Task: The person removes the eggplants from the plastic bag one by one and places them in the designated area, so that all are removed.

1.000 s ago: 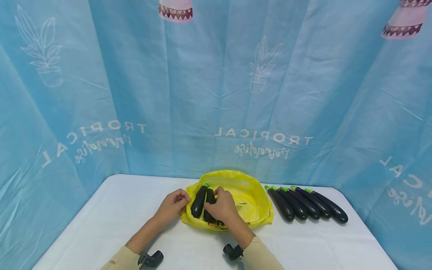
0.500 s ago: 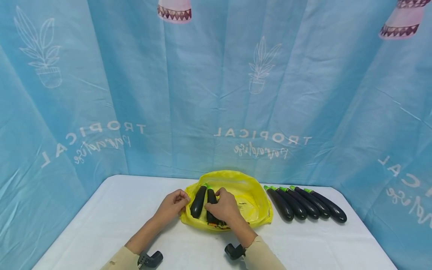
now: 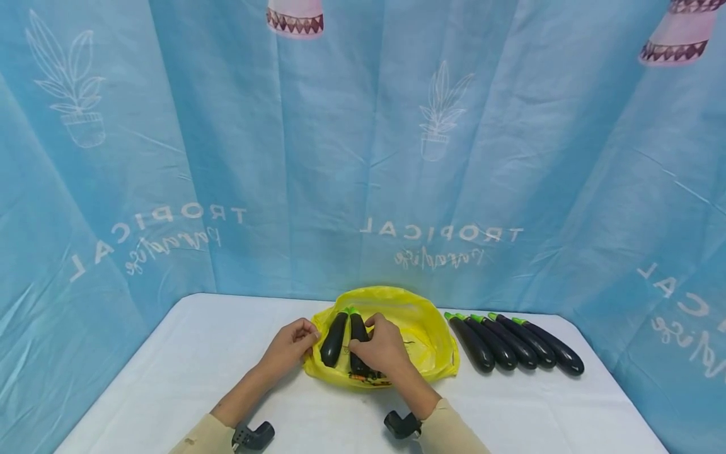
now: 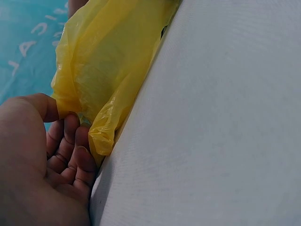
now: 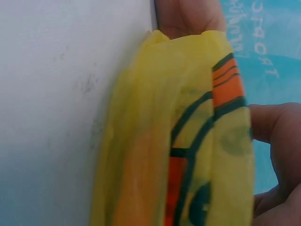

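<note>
A yellow plastic bag [image 3: 440,343] lies open on the table with two dark eggplants inside. My left hand [image 3: 292,343] pinches the bag's left rim between thumb and fingers; in the left wrist view the thumb presses the yellow film [image 4: 108,70]. The left eggplant [image 3: 334,340] lies beside that rim, its green stem pointing away from me. Inside the bag my right hand [image 3: 382,343] grips the other eggplant [image 3: 359,328], thumb on its left side and fingers partly hidden. The right wrist view shows the printed bag wall [image 5: 188,117] in front of the right thumb [image 5: 277,127].
Several more eggplants [image 3: 510,343] lie side by side on the white table [image 3: 227,334], right of the bag. A blue printed curtain [image 3: 340,189] hangs behind the table and along both sides.
My right hand has shifted slightly right, and the eggplant in it has moved right, away from the left one. My left hand stays at the bag's rim.
</note>
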A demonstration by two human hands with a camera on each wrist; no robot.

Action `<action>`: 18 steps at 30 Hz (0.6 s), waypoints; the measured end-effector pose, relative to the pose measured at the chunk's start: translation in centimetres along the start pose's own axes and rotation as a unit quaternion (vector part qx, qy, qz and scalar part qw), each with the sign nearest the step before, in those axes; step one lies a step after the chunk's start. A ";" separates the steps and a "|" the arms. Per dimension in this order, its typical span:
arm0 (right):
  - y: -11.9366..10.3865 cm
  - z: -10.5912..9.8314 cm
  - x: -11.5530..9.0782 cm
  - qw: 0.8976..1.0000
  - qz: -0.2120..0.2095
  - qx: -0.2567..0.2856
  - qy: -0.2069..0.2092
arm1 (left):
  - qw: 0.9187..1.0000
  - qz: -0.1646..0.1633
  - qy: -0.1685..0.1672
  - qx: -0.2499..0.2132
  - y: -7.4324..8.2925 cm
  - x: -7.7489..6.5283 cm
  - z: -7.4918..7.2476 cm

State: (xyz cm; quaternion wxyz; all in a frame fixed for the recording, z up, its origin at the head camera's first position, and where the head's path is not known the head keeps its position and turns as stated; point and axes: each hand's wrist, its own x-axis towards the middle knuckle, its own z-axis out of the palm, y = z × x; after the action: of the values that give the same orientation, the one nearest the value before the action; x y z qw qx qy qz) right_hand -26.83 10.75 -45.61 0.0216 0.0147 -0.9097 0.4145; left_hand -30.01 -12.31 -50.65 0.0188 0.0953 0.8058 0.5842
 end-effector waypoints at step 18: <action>-0.7 -1.9 -1.6 0.999 -0.024 0.005 0.020 | 1.000 0.002 -0.001 -0.003 0.0 0.1 0.0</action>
State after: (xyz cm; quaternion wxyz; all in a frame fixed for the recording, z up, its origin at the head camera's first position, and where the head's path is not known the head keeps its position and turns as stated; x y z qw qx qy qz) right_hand -25.14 11.76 -43.92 0.0498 0.0283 -0.9064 0.4185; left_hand -30.08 -12.32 -50.65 0.0189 0.0972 0.8039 0.5865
